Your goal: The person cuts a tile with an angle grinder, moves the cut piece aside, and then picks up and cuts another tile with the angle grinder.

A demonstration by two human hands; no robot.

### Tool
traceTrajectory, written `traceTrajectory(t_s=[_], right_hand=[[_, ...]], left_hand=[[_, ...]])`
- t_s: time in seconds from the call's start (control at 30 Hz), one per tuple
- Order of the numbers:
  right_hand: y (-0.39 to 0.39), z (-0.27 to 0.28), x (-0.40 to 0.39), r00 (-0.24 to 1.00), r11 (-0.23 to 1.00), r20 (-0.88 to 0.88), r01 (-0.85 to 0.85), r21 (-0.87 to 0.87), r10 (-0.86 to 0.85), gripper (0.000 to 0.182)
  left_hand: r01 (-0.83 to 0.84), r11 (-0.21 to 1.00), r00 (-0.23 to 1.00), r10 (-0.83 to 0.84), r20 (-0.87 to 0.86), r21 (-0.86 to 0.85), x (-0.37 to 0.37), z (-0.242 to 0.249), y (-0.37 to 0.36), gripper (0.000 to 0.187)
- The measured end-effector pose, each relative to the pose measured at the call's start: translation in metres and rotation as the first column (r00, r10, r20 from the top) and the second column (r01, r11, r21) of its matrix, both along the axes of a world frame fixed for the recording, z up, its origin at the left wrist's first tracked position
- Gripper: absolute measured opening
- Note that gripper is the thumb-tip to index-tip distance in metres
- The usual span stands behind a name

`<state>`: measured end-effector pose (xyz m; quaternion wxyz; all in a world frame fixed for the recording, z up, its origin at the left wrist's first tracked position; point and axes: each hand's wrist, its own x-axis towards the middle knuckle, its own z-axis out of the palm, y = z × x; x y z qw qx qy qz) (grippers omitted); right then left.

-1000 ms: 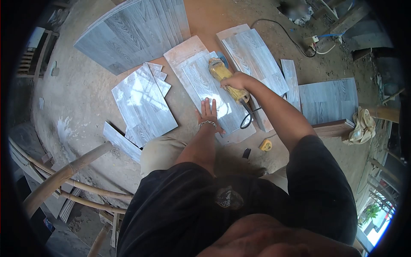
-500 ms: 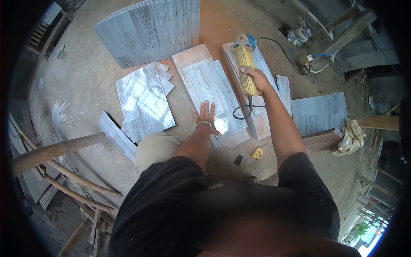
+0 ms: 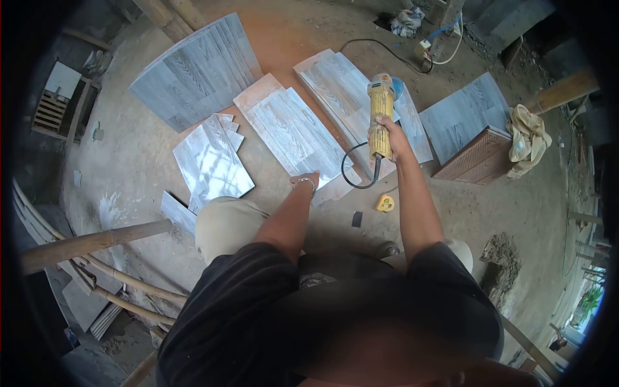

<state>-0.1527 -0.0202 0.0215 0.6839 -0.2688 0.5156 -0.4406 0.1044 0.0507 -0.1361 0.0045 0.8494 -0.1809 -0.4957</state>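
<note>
My right hand is wrapped round the yellow body of an angle grinder, held above the tiles with its blue disc at the far end. The grinder's black cord loops beside my wrist. My left hand, with a chain bracelet at the wrist, is bent at the near left corner of a grey wood-pattern tile, its fingers partly hidden. That tile lies on a dusty reddish board. To its right, under the grinder, lie more grey tiles.
Grey tiles stand at the back left. A shiny tile lies over smaller pieces on the left. Nearby are a yellow tape measure, a dark flat piece, a cloth and bamboo poles.
The view has shifted. My left hand, earlier spread flat on the tile, has drawn back to its near corner with bent fingers. The grinder stays in my right hand, now more upright.
</note>
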Motion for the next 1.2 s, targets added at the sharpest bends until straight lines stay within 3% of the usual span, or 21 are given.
traceTrajectory(t_s=[0.13,0.2,0.23,0.3,0.37,0.43,0.47,0.5,0.53,0.57,0.6,0.67,0.7,0.77,0.87,0.97,1.07,1.2], right_hand=[[0.004,0.021,-0.012,0.984,0.999,-0.174,0.031,-0.017,-0.034,0.041],[0.006,0.024,-0.015,0.971,0.998,-0.236,0.034,-0.053,-0.046,0.042],[0.005,0.028,-0.017,0.947,0.996,-0.317,0.031,-0.082,-0.056,0.042],[0.016,0.030,-0.023,0.921,0.993,-0.386,0.007,-0.114,-0.051,0.043],[0.014,0.044,-0.035,0.882,0.986,-0.466,-0.009,-0.164,-0.069,0.044],[0.023,0.049,-0.038,0.900,0.990,-0.434,-0.016,-0.141,-0.047,0.047],[0.026,0.052,-0.040,0.875,0.989,-0.481,-0.017,-0.146,-0.057,0.048],[0.026,0.054,-0.042,0.884,0.991,-0.462,0.010,-0.135,-0.072,0.048],[0.029,0.059,-0.044,0.881,0.990,-0.469,-0.005,-0.142,-0.062,0.050],[0.033,0.057,-0.047,0.877,0.989,-0.477,-0.019,-0.144,-0.053,0.052],[0.040,0.050,-0.054,0.887,0.993,-0.456,0.029,-0.117,-0.079,0.052],[0.030,0.050,-0.056,0.864,0.989,-0.502,-0.028,-0.144,-0.049,0.053],[0.029,0.049,-0.056,0.866,0.988,-0.497,-0.029,-0.150,-0.050,0.053],[0.027,0.046,-0.054,0.879,0.985,-0.470,0.006,-0.172,-0.087,0.053],[0.026,0.050,-0.055,0.845,0.980,-0.529,-0.035,-0.197,-0.077,0.054],[0.028,0.055,-0.054,0.879,0.989,-0.474,-0.033,-0.146,-0.041,0.055],[0.023,0.047,-0.049,0.881,0.979,-0.467,-0.021,-0.201,-0.077,0.056],[0.028,0.050,-0.050,0.865,0.982,-0.497,-0.031,-0.184,-0.066,0.055]], left_hand=[[-0.014,1.000,0.997,0.012,0.079,0.025,-0.038,0.025,0.002,0.128],[0.244,0.969,0.913,-0.211,0.349,-0.051,-0.066,0.057,0.007,0.145],[0.254,0.966,0.906,-0.216,0.365,-0.058,-0.073,0.057,0.000,0.145],[-0.073,0.997,0.956,0.066,0.287,0.015,-0.083,0.053,-0.002,0.148],[-0.053,0.999,0.960,0.047,0.277,0.013,-0.084,0.061,0.003,0.146],[0.027,0.997,0.937,-0.001,0.350,-0.071,-0.088,0.063,0.012,0.146],[0.257,0.956,0.813,-0.134,0.566,-0.143,-0.095,0.053,0.014,0.128],[0.282,0.951,0.797,-0.159,0.582,-0.126,-0.095,0.043,0.013,0.128],[0.626,0.762,0.651,-0.393,0.649,-0.166,-0.094,0.040,0.015,0.112],[0.875,0.453,0.428,-0.560,0.709,-0.170,-0.094,0.035,0.019,0.096],[0.898,0.418,0.384,-0.598,0.704,-0.135,-0.093,0.029,0.025,0.096],[0.993,0.106,0.103,-0.632,0.768,-0.046,-0.076,0.028,0.018,0.069],[0.993,0.108,0.101,-0.627,0.772,-0.043,-0.069,0.031,0.014,0.069],[0.988,-0.109,0.020,-0.629,0.777,-0.113,-0.058,0.039,0.007,0.062],[0.979,-0.177,-0.035,-0.628,0.778,-0.099,-0.058,0.042,-0.008,0.056],[0.974,-0.202,-0.050,-0.644,0.764,-0.107,-0.061,0.045,-0.016,0.052],[0.975,-0.206,-0.071,-0.660,0.748,-0.090,-0.067,0.050,-0.022,0.049],[0.966,-0.226,-0.040,-0.612,0.790,-0.126,-0.056,0.052,-0.008,0.044]])
